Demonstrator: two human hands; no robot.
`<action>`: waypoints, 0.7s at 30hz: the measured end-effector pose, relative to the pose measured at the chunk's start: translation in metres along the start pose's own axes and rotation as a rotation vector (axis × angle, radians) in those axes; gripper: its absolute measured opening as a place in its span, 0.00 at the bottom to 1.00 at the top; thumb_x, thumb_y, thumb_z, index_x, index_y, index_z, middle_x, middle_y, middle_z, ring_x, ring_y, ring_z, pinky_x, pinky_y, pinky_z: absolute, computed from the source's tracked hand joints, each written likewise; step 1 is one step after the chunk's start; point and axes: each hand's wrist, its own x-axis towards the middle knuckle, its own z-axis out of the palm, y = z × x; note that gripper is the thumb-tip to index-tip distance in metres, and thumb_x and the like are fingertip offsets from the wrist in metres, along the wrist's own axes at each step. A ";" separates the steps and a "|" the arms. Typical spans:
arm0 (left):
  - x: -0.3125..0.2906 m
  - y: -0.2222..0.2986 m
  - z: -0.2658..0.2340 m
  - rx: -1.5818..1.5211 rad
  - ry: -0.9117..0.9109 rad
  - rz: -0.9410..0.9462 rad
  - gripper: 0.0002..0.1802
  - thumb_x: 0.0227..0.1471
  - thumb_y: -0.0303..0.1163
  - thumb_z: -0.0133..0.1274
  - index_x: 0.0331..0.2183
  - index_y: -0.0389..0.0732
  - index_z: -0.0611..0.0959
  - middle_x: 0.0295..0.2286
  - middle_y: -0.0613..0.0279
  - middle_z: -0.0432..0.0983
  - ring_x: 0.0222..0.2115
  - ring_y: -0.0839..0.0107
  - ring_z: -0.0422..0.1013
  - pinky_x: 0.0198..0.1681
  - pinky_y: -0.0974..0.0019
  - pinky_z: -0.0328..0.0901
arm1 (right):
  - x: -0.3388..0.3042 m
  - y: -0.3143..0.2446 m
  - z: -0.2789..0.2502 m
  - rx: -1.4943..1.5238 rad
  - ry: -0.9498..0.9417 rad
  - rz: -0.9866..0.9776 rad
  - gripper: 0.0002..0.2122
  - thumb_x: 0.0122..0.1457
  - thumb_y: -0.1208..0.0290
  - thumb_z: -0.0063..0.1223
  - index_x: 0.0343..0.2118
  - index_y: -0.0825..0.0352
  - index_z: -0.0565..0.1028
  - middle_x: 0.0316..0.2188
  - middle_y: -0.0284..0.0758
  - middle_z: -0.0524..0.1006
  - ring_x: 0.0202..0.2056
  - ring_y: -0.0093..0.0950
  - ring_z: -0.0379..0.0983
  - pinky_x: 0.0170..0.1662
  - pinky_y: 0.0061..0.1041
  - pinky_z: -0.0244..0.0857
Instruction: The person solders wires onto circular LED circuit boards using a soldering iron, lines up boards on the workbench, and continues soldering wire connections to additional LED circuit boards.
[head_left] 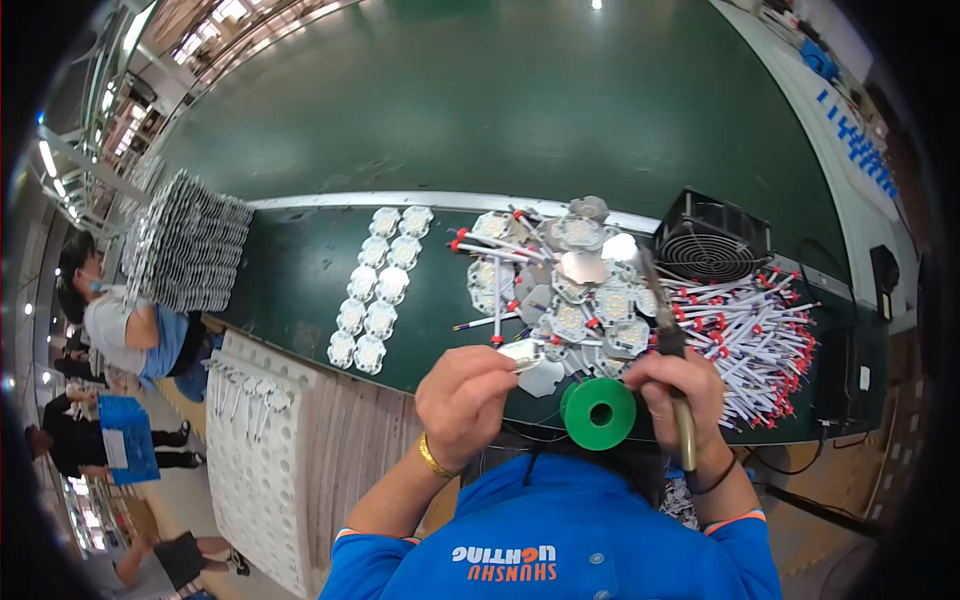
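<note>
My left hand (462,398) is closed, its fingertips pinching the edge of a small pale LED board (520,352) over the near table edge. In my right hand (706,388) is a soldering iron (684,425); its shaft points away from me, above the heap of parts. Between my hands, close to my body, sits a green spool (577,425) of what looks like solder wire. Just beyond them lies a pile of LED boards (570,320), some with white wires and red ends attached. Whether the right fingertips also pinch wire, I cannot tell.
A black fan (708,240) stands behind a heap of white-and-red wires (750,340) at right. Two columns of LED boards (380,283) lie left of the pile. Farther left rises a tall board stack (190,245), with a white perforated panel (255,470) below. Other people stand beyond.
</note>
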 end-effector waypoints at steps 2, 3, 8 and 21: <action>0.006 -0.001 0.007 -0.057 0.003 0.233 0.11 0.33 0.19 0.58 0.25 0.40 0.78 0.26 0.59 0.75 0.27 0.62 0.72 0.28 0.63 0.67 | 0.011 -0.004 0.017 0.039 0.137 0.026 0.10 0.52 0.76 0.55 0.37 0.66 0.69 0.22 0.36 0.75 0.20 0.29 0.72 0.23 0.23 0.66; 0.011 0.002 0.012 -0.063 0.012 0.242 0.11 0.33 0.19 0.58 0.25 0.40 0.78 0.26 0.59 0.75 0.27 0.62 0.72 0.28 0.63 0.67 | 0.016 -0.002 0.016 0.059 0.088 0.066 0.12 0.51 0.76 0.57 0.38 0.67 0.69 0.24 0.36 0.75 0.21 0.27 0.72 0.24 0.22 0.66; 0.023 0.016 0.028 -0.154 -0.050 0.391 0.10 0.29 0.19 0.55 0.23 0.39 0.78 0.27 0.62 0.76 0.29 0.63 0.72 0.28 0.65 0.68 | 0.029 -0.015 0.014 0.165 0.026 0.260 0.15 0.49 0.75 0.59 0.39 0.67 0.68 0.26 0.34 0.72 0.22 0.22 0.70 0.27 0.20 0.65; -0.003 -0.014 0.008 0.065 -0.120 -0.124 0.09 0.41 0.14 0.53 0.28 0.36 0.79 0.27 0.59 0.74 0.26 0.65 0.71 0.29 0.68 0.67 | 0.027 -0.007 0.013 -0.067 0.199 0.222 0.12 0.50 0.81 0.53 0.38 0.66 0.68 0.20 0.31 0.67 0.19 0.19 0.61 0.23 0.19 0.57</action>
